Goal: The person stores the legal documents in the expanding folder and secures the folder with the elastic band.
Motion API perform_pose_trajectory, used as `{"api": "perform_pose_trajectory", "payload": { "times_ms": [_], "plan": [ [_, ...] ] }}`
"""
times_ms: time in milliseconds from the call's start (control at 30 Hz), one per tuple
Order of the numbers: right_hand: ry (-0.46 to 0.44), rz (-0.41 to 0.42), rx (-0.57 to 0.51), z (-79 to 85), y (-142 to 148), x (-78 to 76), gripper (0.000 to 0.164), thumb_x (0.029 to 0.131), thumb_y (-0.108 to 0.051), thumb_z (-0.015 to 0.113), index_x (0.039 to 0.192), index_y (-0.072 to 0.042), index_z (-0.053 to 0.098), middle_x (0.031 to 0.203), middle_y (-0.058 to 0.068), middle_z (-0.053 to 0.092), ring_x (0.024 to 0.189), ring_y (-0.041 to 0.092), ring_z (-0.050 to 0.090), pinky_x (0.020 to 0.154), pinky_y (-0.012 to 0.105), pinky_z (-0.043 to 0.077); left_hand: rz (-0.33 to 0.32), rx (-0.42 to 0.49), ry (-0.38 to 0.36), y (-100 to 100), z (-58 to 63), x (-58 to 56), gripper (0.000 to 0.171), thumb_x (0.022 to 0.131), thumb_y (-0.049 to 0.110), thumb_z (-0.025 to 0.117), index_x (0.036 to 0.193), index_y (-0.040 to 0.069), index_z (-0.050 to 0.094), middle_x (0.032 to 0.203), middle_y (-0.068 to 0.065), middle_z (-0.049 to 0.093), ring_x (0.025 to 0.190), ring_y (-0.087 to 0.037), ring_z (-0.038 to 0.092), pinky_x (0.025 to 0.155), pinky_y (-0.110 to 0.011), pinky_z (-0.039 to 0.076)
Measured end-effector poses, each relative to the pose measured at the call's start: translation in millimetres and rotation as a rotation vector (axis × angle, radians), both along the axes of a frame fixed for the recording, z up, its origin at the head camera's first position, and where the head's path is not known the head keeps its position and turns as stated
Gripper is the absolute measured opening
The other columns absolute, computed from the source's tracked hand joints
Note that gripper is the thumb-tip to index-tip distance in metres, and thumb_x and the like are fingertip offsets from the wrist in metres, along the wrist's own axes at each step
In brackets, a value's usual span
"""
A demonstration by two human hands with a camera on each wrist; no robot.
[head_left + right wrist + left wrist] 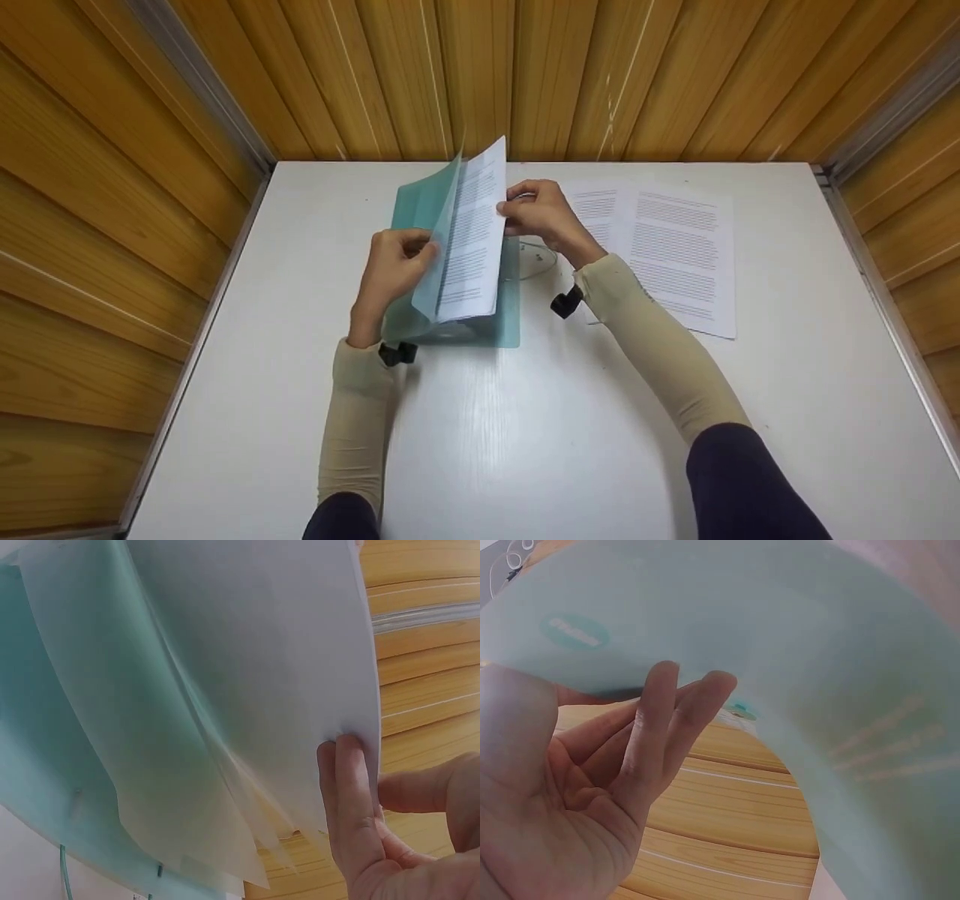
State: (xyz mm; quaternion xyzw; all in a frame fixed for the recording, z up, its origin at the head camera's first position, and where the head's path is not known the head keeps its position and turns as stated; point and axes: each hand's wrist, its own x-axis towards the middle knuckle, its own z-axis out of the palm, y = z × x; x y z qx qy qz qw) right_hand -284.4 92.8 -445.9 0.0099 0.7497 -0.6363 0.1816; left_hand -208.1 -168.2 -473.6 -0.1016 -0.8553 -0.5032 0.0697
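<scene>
A teal plastic folder point(510, 322) lies spread on the white table, with one translucent leaf point(445, 259) raised in its middle. My left hand point(394, 270) pinches that leaf's edge between thumb and fingers; an oval label shows on the plastic in the left wrist view. Beside the leaf stand printed sheets point(477, 240), upright and slightly curved. My right hand point(546, 214) pinches their right edge, fingers flat on the back face point(292, 652) and thumb on the other side. Whether the sheets sit inside a sleeve cannot be told.
Two-column printed pages point(682, 255) lie on the table point(480, 450) at the right, partly beneath my right forearm. A thin cord loop point(555, 262) sticks out from the folder's right side. Wood-patterned panels point(480, 82) rise behind the table and at both sides.
</scene>
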Motion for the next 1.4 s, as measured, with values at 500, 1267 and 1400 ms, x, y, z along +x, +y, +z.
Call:
{"api": "perform_pose_trajectory", "payload": {
  "times_ms": [500,1267,1400],
  "plan": [
    [0.061,-0.022,0.111,-1.5,-18,-3.7,0.025,0.097,-0.007,0.074,0.12,0.003,0.071,0.11,0.017,0.074,0.085,0.019,0.077,0.076,0.029,0.064,-0.014,-0.004,0.019,1,0.4,0.3,0.025,0.098,0.008,0.068,0.116,-0.005,0.08,0.109,-0.018,0.081,0.09,-0.026,0.079,0.083,-0.045,0.063],
    [0.099,0.016,0.255,0.3,-38,-6.4,0.031,0.098,-0.013,0.077,0.124,0.003,0.074,0.11,0.017,0.077,0.09,0.023,0.08,0.084,0.037,0.064,-0.027,0.005,-0.008,2,2.6,2.5,0.025,0.099,0.01,0.068,0.119,0.0,0.08,0.107,-0.012,0.081,0.084,-0.023,0.076,0.08,-0.04,0.061],
    [0.123,0.028,0.256,-2.1,-41,-6.3,0.03,0.098,-0.011,0.076,0.124,0.005,0.074,0.11,0.018,0.078,0.09,0.023,0.081,0.079,0.032,0.064,-0.032,0.001,0.008,2,1.9,1.6,0.025,0.098,0.009,0.067,0.117,-0.002,0.081,0.106,-0.013,0.081,0.084,-0.022,0.077,0.078,-0.038,0.062]
  ]
}}
